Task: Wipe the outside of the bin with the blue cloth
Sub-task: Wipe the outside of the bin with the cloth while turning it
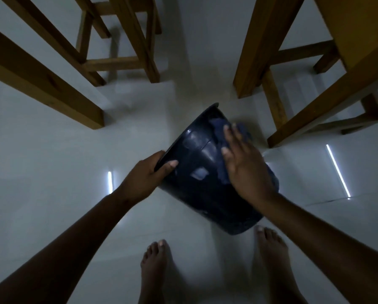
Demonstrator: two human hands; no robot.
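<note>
Left hand [147,172] grips the tilted bin [203,172] rim; right hand [245,163] (fingers flat) presses blue cloth [218,126] against its side

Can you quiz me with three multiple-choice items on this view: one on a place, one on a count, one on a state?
1. Where does the left hand grip the bin?
A. at its rim
B. at its base
C. nowhere

2. How many bare feet show at the bottom of the view?
A. none
B. one
C. two

3. How does the bin stand?
A. upright on the floor
B. tipped, its opening turned away from the person
C. upside down on a chair

Key: 1 A, the fingers curl over the rim edge. 2 C, one foot sits left, another right. 3 B, its side faces up, with the right hand pressing the blue cloth on it.
</note>
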